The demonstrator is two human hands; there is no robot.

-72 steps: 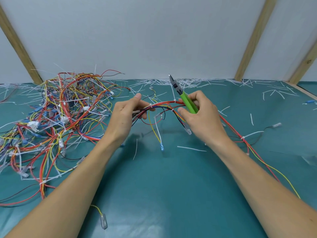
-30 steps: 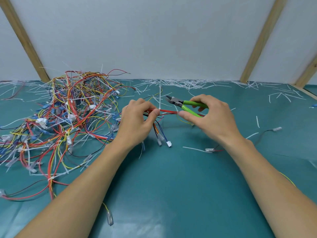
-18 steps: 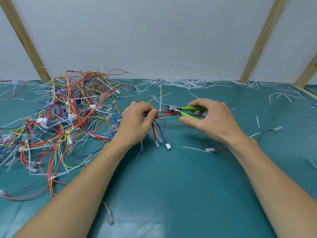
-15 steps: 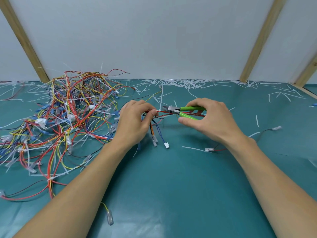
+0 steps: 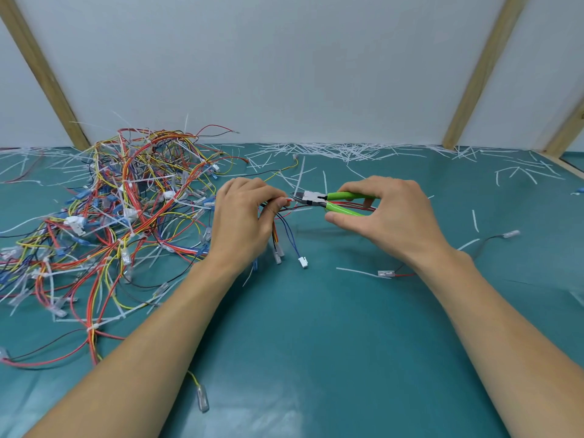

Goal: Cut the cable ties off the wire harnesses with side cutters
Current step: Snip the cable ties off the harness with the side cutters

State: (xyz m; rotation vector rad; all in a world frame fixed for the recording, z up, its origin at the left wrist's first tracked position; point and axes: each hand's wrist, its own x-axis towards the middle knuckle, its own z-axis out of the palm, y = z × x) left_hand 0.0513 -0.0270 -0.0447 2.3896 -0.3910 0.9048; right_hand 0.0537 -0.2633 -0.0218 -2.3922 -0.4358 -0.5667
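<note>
The side cutters (image 5: pixel 311 198) have moved closer to the left hand (image 5: pixel 243 216), whose fingers (image 5: pixel 274 208) pinch the wires (image 5: pixel 286 227) steady; the right hand (image 5: pixel 384 213) squeezes the handles.

Glossy green plastic-handled side cutters (image 5: pixel 328 202), dull metal head, smooth teal mat (image 5: pixel 316 343), wooden battens (image 5: pixel 44 77)

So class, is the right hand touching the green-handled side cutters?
Touching. The head view shows the right hand wrapped round the green handles of the side cutters, fingers over the upper handle and thumb under the lower one.
</note>
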